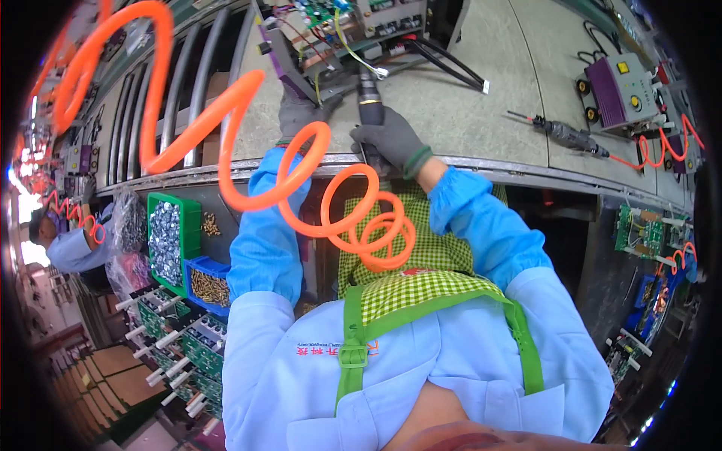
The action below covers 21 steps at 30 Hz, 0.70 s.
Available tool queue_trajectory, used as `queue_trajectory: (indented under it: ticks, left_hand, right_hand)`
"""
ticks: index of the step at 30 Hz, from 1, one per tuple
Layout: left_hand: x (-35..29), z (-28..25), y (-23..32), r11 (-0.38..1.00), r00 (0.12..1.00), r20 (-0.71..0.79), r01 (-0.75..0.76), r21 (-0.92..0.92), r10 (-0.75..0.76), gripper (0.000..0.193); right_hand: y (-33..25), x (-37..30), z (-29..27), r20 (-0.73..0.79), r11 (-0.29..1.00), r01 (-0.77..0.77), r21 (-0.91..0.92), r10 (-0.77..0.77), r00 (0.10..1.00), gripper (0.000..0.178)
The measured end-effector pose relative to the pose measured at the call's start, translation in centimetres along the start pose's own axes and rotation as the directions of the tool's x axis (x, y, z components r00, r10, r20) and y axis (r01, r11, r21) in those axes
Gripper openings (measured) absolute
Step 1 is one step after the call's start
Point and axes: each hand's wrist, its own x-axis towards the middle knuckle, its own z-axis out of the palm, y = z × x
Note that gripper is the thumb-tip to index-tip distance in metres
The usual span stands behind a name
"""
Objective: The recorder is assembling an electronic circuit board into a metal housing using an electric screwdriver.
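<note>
Metal rollers (207,68) were set to the left of the grey tabletop (496,98). A black power tool (369,98) was clasped by the grey-gloved right grip (392,140), which was wrapped round it. The left grip (301,116), gloved too, was placed at the low end of a purple panel (277,60); whether the panel was held could not be told. The tool was pointed toward an open machine (387,26) on the tabletop, where a green board (320,11) and black wires (455,66) were seen. To the right, another tool (571,139) was laid near a purple and grey box (620,90). An orange curly hose (252,201) was hung in front.
</note>
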Motion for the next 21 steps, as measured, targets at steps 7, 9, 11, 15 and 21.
queue_trajectory:
  ticks: [7, 9, 11, 15, 21]
  left_hand:
    - [-0.9, -9.6, 6.4, 0.953, 0.768, 0.598, 0.052, 0.298, -0.229, 0.047]
    - [-2.1, -11.7, 10.8, 0.985, 0.832, 0.554, -0.069, 0.161, -0.033, 0.036]
    - [-2.0, -12.6, 15.0, 0.796, 0.773, 0.235, -0.605, -0.007, 0.589, 0.052]
    - [-2.7, -15.9, 15.4, 0.893, 0.782, 0.439, -0.337, -0.3, 0.443, 0.071]
    - [-3.7, -27.9, 1.9, 0.998, 0.994, -0.108, 0.013, 0.056, -0.007, 0.046]
  right_hand:
    - [-8.5, -8.6, -5.7, 0.161, 0.998, -0.025, -0.058, 0.034, 0.986, 0.02]
    - [-10.9, -9.8, -6.1, 0.058, 0.889, -0.304, -0.341, 0.343, 0.937, 0.037]
    - [-11.7, -10.6, -4.3, 0.326, 0.926, -0.302, -0.229, 0.365, 0.872, 0.044]
    - [-12.2, -12.3, 0.3, 0.503, 0.983, 0.061, -0.176, 0.036, 0.864, 0.064]
    - [-13.4, -15.0, -4.0, 0.304, 0.947, 0.231, -0.225, -0.157, 0.94, 0.068]
